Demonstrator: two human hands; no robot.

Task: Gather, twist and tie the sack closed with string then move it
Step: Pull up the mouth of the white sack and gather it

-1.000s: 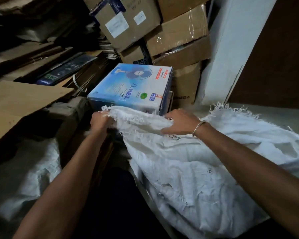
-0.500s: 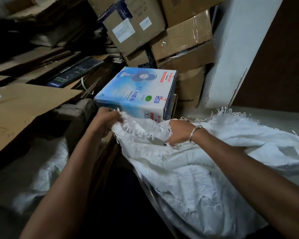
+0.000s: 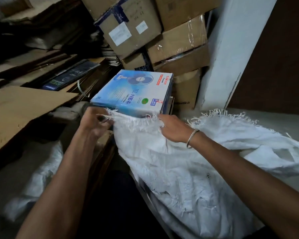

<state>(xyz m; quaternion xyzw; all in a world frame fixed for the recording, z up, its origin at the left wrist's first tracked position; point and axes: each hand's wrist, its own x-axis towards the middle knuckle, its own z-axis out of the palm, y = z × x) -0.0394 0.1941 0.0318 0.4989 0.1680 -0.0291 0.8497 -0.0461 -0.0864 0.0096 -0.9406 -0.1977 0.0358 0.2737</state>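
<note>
Near the middle of the frame, the white sack (image 3: 188, 178) lies slumped. Its body runs down to the lower right, and its frayed mouth is up by the blue fan box (image 3: 135, 94). The left hand (image 3: 97, 124) pinches the left corner of that mouth, with its fingers curled on the loose threads. The right hand (image 3: 173, 130), with a metal bangle (image 3: 192, 138) on the wrist, grips the rim a little to the right, fingers tucked into the cloth. The rim is pulled flat between the hands, so I think the gathering has only just begun.

To do it well, bring both hands together and bunch the cloth in folds. Grab below the fringe, since loose threads may pull out. More frayed white cloth flops at the right of the frame. If it is the same mouth, scoop it in too. Then one hand can squeeze the neck while the other twists. No string shows anywhere, so it must be found first.
</note>
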